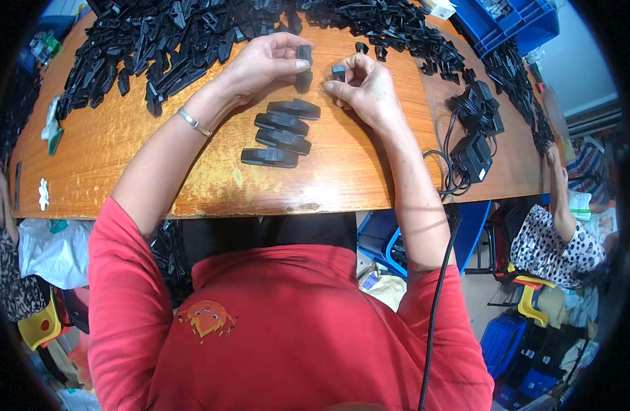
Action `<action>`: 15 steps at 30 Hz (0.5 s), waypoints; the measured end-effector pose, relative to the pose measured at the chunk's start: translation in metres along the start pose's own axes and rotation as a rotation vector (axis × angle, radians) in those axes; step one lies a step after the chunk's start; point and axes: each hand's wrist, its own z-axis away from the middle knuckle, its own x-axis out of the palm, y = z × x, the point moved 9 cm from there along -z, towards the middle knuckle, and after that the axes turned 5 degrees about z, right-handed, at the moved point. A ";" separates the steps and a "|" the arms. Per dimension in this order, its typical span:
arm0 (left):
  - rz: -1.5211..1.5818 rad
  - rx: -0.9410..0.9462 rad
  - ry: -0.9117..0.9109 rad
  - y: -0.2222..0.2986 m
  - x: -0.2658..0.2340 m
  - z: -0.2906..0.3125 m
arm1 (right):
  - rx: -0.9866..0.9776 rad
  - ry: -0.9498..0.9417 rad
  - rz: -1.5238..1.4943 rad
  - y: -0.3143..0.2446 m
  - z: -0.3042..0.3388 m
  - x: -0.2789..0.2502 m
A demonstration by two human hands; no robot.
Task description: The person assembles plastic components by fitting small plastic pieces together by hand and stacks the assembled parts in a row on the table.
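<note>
Between the thumb and fingers of my left hand (270, 65) is a long black plastic part (303, 77), held upright over the table. My right hand (368, 85), a short way to its right, pinches a small black block-like piece (338, 72). The two pieces are apart, with a narrow gap between them. Just below my hands, several black elongated plastic parts (282, 140) lie in a staggered row on the wooden table (212, 178). Some fingers of both hands are hidden behind the thumbs.
A big heap of black plastic parts (185, 41) covers the table's far side. Black power adapters with coiled cables (472, 157) lie at the right, near a blue crate (513, 27). Other people's arms (561, 192) show at both sides. A black cable (435, 322) hangs by my right arm.
</note>
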 end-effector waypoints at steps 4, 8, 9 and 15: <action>-0.010 0.026 0.012 -0.004 -0.007 -0.004 | -0.024 -0.004 0.042 -0.007 0.003 0.003; -0.020 0.024 0.023 -0.004 -0.002 -0.002 | -0.053 -0.030 -0.027 -0.018 0.008 0.015; -0.019 0.033 0.027 -0.004 -0.001 -0.002 | -0.065 -0.055 -0.001 -0.020 0.009 0.019; -0.327 0.180 0.106 -0.003 0.003 -0.010 | -0.099 -0.051 -0.011 -0.026 0.013 0.020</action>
